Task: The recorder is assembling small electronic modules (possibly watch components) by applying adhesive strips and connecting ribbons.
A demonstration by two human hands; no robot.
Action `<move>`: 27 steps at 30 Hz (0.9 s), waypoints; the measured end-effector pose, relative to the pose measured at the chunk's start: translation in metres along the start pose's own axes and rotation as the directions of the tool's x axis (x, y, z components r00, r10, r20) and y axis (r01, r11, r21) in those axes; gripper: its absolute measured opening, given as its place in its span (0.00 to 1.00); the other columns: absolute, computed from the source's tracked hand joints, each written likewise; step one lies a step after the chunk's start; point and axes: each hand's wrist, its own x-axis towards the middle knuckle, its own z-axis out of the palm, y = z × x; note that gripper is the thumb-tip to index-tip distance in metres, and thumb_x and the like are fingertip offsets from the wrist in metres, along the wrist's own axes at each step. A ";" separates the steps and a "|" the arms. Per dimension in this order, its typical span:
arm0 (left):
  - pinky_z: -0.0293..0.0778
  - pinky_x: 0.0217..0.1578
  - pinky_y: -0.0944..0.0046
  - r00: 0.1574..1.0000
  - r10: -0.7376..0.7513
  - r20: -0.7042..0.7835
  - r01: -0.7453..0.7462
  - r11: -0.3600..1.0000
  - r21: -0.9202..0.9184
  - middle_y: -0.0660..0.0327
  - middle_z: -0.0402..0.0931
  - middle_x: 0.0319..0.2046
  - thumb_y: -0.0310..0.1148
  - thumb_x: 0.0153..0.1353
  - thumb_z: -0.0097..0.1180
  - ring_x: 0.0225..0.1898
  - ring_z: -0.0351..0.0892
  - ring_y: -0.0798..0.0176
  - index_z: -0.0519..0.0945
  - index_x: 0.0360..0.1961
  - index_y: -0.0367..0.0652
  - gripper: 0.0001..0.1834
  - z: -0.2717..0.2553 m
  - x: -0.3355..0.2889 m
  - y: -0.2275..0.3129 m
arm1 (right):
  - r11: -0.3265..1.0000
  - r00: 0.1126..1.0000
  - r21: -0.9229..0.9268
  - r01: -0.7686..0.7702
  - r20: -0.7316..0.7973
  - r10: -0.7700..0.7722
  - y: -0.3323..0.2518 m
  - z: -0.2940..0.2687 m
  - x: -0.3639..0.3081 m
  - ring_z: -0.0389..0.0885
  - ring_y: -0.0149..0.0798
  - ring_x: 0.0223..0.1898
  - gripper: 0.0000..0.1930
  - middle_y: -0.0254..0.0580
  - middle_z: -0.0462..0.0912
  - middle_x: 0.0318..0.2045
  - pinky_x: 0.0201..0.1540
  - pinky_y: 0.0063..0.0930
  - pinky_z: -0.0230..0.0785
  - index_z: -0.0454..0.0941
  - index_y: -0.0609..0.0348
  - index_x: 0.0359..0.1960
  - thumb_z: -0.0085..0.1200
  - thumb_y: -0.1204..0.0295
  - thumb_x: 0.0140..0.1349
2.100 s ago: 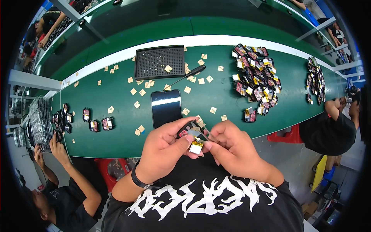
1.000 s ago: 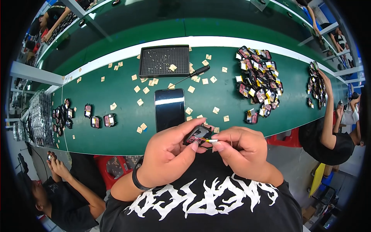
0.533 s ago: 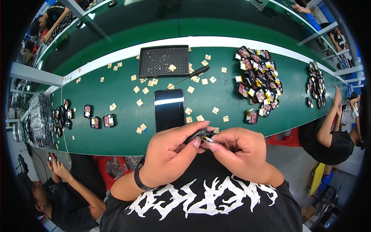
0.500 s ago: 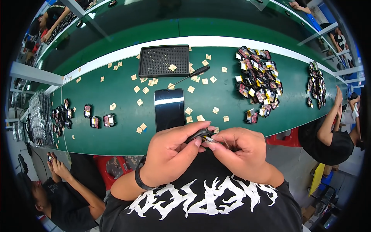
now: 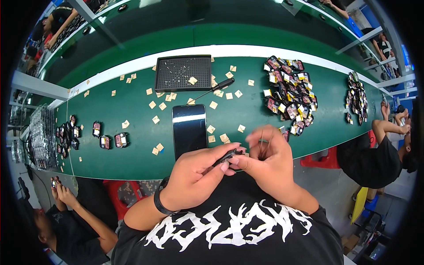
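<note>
My left hand (image 5: 196,174), a black band on its wrist, pinches a small black device casing (image 5: 229,155) between thumb and fingers just past the table's near edge. On the casing's right side, the thumb of my right hand (image 5: 269,161) touches its end. The right index finger is raised and bent, slightly smeared by motion. Something thin and brownish shows among the right fingers, too small to make out. Beyond my left hand lies a dark phone-like slab (image 5: 190,128). The inside of the casing is hidden from view.
Small beige squares (image 5: 213,105) lie scattered over the green table. At the back are a black perforated tray (image 5: 204,68) and a black-handled screwdriver (image 5: 226,83). Open casings pile up at right (image 5: 289,92); others sit at left (image 5: 121,140). People sit on both sides.
My right index finger has lifted off the casing and the right hand has risen a little. The whitish part seen between my hands no longer shows. The view has shifted slightly.
</note>
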 end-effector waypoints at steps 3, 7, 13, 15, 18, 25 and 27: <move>0.82 0.49 0.64 0.998 0.034 0.053 -0.035 0.999 0.026 0.47 0.79 0.56 0.23 0.72 0.49 0.49 0.84 0.60 0.70 0.66 0.29 0.22 -0.003 -0.001 -0.002 | 0.996 0.994 -0.007 -0.088 0.066 0.088 0.001 -0.003 0.003 0.72 0.16 0.26 0.20 0.33 0.74 0.37 0.27 0.12 0.64 0.74 0.64 0.46 0.71 0.80 0.55; 0.83 0.46 0.64 0.999 0.016 0.042 -0.012 0.996 -0.094 0.46 0.80 0.54 0.26 0.73 0.48 0.47 0.85 0.58 0.70 0.65 0.29 0.22 -0.001 -0.002 -0.005 | 0.967 0.956 0.023 -0.252 0.161 0.246 -0.004 -0.002 0.006 0.74 0.18 0.27 0.19 0.32 0.74 0.35 0.27 0.14 0.67 0.74 0.66 0.47 0.69 0.79 0.58; 0.82 0.34 0.67 0.978 -0.169 -0.123 0.115 0.926 -0.359 0.48 0.83 0.45 0.29 0.74 0.48 0.35 0.86 0.61 0.75 0.59 0.29 0.18 0.010 -0.010 -0.007 | 0.950 0.909 0.001 -0.313 0.292 0.299 -0.004 -0.003 0.010 0.73 0.19 0.30 0.19 0.30 0.74 0.35 0.33 0.15 0.68 0.75 0.66 0.50 0.68 0.76 0.61; 0.81 0.31 0.69 0.963 -0.201 -0.177 0.129 0.927 -0.352 0.48 0.84 0.43 0.29 0.74 0.48 0.32 0.86 0.62 0.76 0.57 0.29 0.17 0.010 -0.009 -0.007 | 0.945 0.905 0.008 -0.326 0.291 0.310 -0.009 -0.009 0.008 0.73 0.19 0.31 0.19 0.29 0.74 0.36 0.34 0.15 0.68 0.75 0.66 0.51 0.68 0.76 0.61; 0.76 0.26 0.74 0.946 -0.214 -0.245 0.104 0.912 -0.397 0.50 0.85 0.41 0.28 0.74 0.50 0.29 0.84 0.67 0.78 0.53 0.29 0.14 0.000 -0.013 -0.006 | 0.941 0.916 0.052 -0.334 0.254 0.311 -0.016 -0.027 0.000 0.72 0.19 0.32 0.18 0.29 0.74 0.36 0.35 0.15 0.66 0.76 0.66 0.52 0.67 0.77 0.61; 0.76 0.29 0.74 0.836 -0.152 -0.527 0.028 0.972 -0.235 0.49 0.84 0.45 0.31 0.74 0.50 0.33 0.85 0.67 0.78 0.54 0.30 0.16 -0.033 -0.027 -0.009 | 0.849 0.977 -0.526 0.037 -0.160 -0.142 0.004 -0.100 -0.010 0.69 0.20 0.27 0.11 0.31 0.77 0.30 0.28 0.17 0.62 0.82 0.67 0.41 0.68 0.78 0.57; 0.79 0.35 0.72 0.775 -0.108 -0.622 -0.072 0.964 -0.256 0.48 0.82 0.49 0.28 0.73 0.51 0.38 0.86 0.64 0.75 0.58 0.30 0.17 -0.050 -0.036 -0.019 | 0.664 0.967 -0.747 0.024 -0.151 -0.205 0.005 -0.105 -0.011 0.67 0.21 0.25 0.13 0.33 0.76 0.28 0.24 0.19 0.59 0.82 0.65 0.40 0.70 0.78 0.53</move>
